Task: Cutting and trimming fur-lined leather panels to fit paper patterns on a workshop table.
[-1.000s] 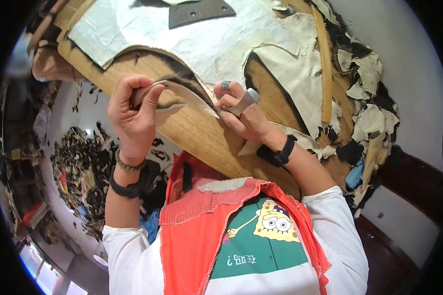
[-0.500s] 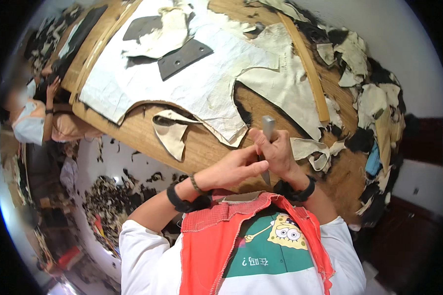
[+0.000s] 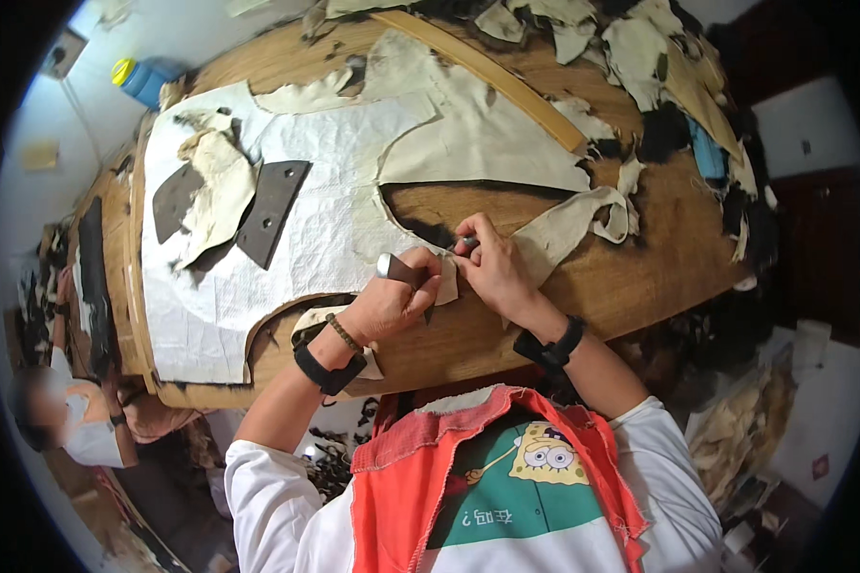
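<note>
Tabletop — tool in left hand

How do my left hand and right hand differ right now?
Your left hand is curled around a tool with a silvery end; your right hand bends its fingers at the edge of the white sheet, though whether they pinch it is unclear. The left hand has a beaded bracelet at its wrist; the right hand shows none. Both have a black wristband and sit over the wooden table.
</note>
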The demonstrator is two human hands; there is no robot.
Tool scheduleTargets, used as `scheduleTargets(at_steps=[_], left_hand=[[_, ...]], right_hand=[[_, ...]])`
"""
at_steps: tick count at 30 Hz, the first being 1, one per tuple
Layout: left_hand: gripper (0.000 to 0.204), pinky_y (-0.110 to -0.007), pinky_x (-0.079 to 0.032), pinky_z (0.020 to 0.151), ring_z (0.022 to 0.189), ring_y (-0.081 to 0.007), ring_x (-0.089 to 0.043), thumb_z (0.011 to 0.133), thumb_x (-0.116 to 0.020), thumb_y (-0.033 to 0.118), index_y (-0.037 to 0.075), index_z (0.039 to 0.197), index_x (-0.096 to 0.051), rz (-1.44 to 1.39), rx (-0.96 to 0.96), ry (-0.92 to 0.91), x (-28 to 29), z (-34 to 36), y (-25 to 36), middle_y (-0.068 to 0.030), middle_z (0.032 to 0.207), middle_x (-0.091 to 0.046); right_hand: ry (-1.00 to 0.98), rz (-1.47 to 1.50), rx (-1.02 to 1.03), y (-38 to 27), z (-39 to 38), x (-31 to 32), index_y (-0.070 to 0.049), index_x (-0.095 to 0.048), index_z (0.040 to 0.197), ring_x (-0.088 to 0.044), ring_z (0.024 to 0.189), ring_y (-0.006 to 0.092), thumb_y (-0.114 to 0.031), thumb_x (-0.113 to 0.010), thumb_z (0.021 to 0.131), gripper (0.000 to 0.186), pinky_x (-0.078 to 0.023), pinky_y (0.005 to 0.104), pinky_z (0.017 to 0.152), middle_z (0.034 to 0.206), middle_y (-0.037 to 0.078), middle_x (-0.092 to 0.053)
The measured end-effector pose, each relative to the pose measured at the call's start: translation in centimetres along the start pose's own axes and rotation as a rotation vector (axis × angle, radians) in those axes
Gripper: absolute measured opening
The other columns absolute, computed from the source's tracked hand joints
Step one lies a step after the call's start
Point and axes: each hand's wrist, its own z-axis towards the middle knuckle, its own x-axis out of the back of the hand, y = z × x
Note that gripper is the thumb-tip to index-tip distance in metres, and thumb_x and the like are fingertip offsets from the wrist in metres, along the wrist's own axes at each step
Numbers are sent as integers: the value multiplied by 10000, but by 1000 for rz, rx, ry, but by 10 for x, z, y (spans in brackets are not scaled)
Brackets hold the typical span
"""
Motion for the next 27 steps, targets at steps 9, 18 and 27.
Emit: scheduleTargets(at_steps=[9,18,27], left_hand=[[49,-361,-440,666,710,-230,-512,971,-533,88,47,963,-507,113,-30,-77,2,17,-13,-95,801,-509],[46,-371,-448,660,711,-256,-523,962,-536,91,49,969,-516,215,-161,0,3,29,-20,-113,802,-521],[74,-326,-426,685,743,-185,-473,989,-514,122,48,987,-514,70,-100,-35,5,23,-22,-67,813,-483]], right_hand=[[-40,-110,-33,-12,3,-3,-90,-423,1088,-659,771,387,-65,-593,849,294,-482,483,646,785,143,-654],[-23,9,160,-9,-6,-5,-54,-412,1086,-641,819,438,-52,-618,842,320,-483,493,675,769,205,-607],[144,-207,1,-1,-5,9,-22,-558,998,-656,761,392,-103,-647,871,175,-500,475,645,799,163,-642]])
